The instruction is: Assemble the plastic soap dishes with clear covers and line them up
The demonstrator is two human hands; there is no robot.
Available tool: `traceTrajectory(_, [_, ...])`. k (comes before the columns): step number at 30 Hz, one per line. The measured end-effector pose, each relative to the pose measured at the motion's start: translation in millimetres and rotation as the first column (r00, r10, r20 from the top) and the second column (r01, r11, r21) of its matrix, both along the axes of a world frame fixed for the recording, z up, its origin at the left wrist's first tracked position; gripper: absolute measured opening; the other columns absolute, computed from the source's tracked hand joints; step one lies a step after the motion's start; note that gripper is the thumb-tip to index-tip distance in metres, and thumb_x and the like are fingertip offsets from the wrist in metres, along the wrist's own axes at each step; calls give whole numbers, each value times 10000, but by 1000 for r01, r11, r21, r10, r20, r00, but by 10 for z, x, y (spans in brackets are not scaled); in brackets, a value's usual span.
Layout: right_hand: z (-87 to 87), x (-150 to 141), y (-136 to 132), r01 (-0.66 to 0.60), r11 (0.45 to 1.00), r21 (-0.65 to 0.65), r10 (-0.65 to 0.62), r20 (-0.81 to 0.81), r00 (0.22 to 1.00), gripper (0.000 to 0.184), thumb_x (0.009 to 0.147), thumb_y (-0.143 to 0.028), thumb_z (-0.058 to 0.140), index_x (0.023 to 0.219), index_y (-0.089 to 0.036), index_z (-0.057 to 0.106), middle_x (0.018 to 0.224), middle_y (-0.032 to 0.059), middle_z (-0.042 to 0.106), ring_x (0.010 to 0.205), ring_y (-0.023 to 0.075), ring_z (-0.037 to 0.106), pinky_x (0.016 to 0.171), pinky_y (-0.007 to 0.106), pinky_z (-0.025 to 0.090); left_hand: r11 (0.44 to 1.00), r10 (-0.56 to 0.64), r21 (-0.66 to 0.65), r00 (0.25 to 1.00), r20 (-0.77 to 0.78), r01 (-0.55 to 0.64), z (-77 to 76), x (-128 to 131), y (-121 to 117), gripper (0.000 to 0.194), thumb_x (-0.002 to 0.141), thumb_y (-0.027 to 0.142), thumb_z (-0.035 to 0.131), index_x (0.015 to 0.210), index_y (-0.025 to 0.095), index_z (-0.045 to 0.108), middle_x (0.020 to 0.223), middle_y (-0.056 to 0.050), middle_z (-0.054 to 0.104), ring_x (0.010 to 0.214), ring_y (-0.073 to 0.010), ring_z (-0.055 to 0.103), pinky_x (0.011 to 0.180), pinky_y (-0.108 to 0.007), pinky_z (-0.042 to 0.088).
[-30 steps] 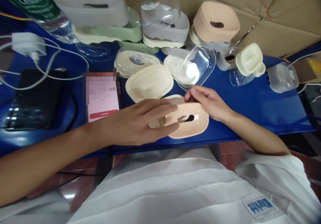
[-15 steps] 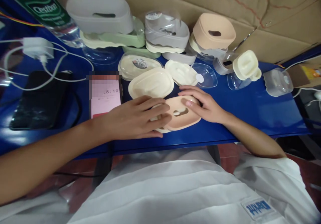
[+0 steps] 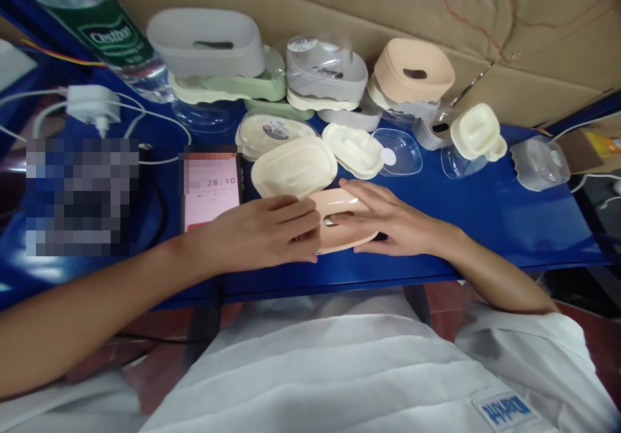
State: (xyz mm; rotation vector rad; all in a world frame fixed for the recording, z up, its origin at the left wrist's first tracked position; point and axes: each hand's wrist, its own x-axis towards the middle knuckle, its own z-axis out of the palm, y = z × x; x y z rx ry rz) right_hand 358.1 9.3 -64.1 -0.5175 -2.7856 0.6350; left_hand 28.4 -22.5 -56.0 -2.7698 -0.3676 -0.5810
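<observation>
A peach plastic box (image 3: 343,231) with an oval slot lies at the front edge of the blue table (image 3: 509,219). My left hand (image 3: 262,232) lies flat on its left side, fingers stretched out. My right hand (image 3: 388,221) presses flat on its right side, fingers spread over the slot. Just behind it sits a cream lid (image 3: 295,167).
A phone (image 3: 211,187) showing a timer lies left of my hands. Behind stand several plastic boxes and lids: a grey box (image 3: 208,43), a peach box (image 3: 412,70), a clear tray (image 3: 398,151), a cream box (image 3: 476,132). A water bottle (image 3: 101,28), charger (image 3: 94,104) and cardboard wall lie beyond.
The peach box went from held tilted to lying flat on the table. Both hands now press down on it with flat fingers; the clear tray now rests on the table.
</observation>
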Motion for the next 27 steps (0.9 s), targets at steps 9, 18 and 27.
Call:
traceTrajectory(9, [136,42,-55,52,997,63,-57,87,995,726,991,-250,787,1659,-423,559,1859,17,308,1716,366,323,1349,643,400,997,-51,-47,997,53,54,64,-57,-75,374,1021,178,794,1375,80,723,1332,-196,797,1269,-288,783,1095,-328,655])
traceTrajectory(18, [94,-12,-55,34,992,120,-44,81,996,659,1028,-256,718,1663,-330,558,1848,77,336,1727,351,299,1368,645,362,1000,-9,-3,999,41,9,-44,-66,-17,269,1102,245,706,1329,102,728,1326,-169,808,1213,-262,803,1014,-346,682])
traceTrajectory(27, [378,206,66,257,925,279,-281,46,959,517,1109,-259,562,1622,-325,573,1723,96,554,1630,344,481,1329,656,382,999,10,-38,997,73,-7,5,-6,32,332,1143,468,639,1186,159,754,1218,-94,821,1141,-229,787,939,-336,628])
